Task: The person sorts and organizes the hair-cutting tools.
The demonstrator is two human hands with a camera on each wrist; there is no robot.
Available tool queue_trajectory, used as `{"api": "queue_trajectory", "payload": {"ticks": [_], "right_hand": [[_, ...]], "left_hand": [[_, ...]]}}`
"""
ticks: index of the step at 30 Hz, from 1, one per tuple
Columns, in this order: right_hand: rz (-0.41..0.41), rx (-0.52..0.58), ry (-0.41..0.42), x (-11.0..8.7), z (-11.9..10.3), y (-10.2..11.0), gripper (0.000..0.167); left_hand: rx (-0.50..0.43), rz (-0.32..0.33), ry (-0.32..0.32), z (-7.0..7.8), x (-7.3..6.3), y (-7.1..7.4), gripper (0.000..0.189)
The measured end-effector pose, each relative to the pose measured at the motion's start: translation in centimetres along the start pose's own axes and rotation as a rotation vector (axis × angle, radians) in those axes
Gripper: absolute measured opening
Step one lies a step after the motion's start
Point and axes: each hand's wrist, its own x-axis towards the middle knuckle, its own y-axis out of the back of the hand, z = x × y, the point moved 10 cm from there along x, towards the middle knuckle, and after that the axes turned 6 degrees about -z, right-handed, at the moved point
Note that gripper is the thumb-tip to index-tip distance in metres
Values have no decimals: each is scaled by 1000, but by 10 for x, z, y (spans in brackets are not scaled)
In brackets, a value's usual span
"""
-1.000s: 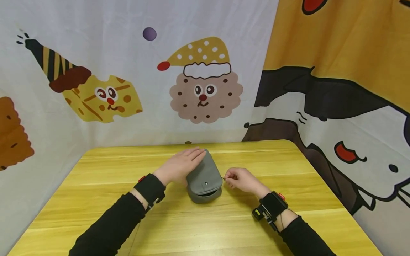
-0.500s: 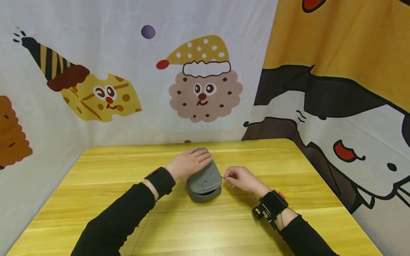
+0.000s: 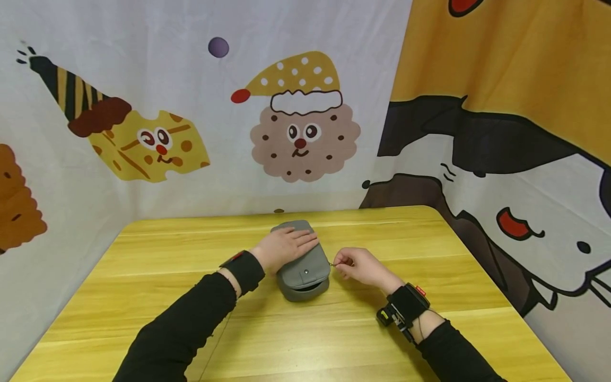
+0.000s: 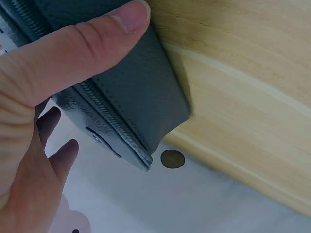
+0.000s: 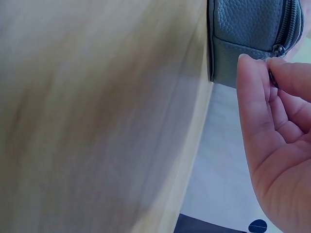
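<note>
A grey zippered pouch (image 3: 305,265) with a pebbled surface lies on the table, a dark gap showing under the near end of its lid. My left hand (image 3: 285,248) rests flat across the lid, fingers straight. In the left wrist view its thumb (image 4: 92,51) lies along the pouch's side wall, beside the zipper (image 4: 104,107). To the right of the pouch, my right hand (image 3: 360,266) pinches the zipper pull (image 5: 273,78) between thumb and fingertips. The slider (image 5: 278,50) sits just beyond those fingertips on the zipper track; the fingers cover most of the pull.
The yellow wood-grain table (image 3: 296,339) spreads around the pouch. Behind it hangs a white curtain (image 3: 229,175) printed with cartoon food, and on the right is another cartoon print (image 3: 525,175). Both wrists wear black straps with small devices (image 3: 406,307).
My left hand has slid rightward and slightly nearer across the lid, uncovering the far end of the pouch. The right hand keeps its pinch in nearly the same place.
</note>
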Motion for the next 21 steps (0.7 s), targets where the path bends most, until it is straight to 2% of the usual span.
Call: {"api": "queue_trajectory", "payload": {"ticks": [9, 21], "right_hand": [[21, -30, 32, -2, -2, 5, 4], [18, -48, 48, -4, -9, 7, 5]], "left_hand": [[-4, 44, 5, 1, 3, 2, 130], [5, 33, 1, 3, 7, 1, 128]]}}
